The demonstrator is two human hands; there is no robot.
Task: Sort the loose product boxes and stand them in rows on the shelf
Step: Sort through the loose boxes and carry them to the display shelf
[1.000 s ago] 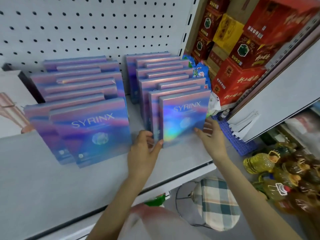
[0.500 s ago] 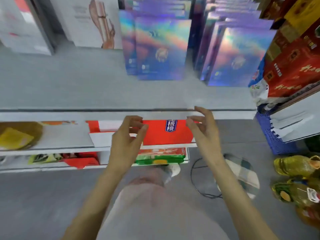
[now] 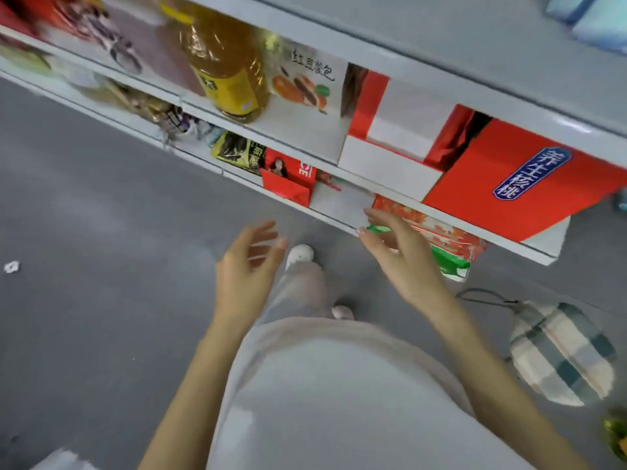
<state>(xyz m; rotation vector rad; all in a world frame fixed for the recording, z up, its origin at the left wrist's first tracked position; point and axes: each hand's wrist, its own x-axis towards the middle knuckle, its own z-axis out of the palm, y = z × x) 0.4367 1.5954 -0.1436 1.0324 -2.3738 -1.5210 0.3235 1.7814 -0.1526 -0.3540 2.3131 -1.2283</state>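
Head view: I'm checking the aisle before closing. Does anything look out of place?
A small white scrap lies loose on the grey floor at left, and a checked bag sits on the floor at right. The orange-and-green packet seems to poke past the bottom shelf front.

Motion blur is smearing the goods (image 3: 84,28) at the upper left past reading; the shelf above (image 3: 441,45) is hiding the top of the oil bottle (image 3: 222,59); the picture's edge is cutting off the pale blue boxes (image 3: 597,22) at top right, the red carton (image 3: 502,184) and a yellow-green thing (image 3: 616,435) at bottom right; the right hand (image 3: 403,262) is covering part of a green-and-red packet (image 3: 451,239); a white floor scrap (image 3: 12,266) is showing too small to tell.
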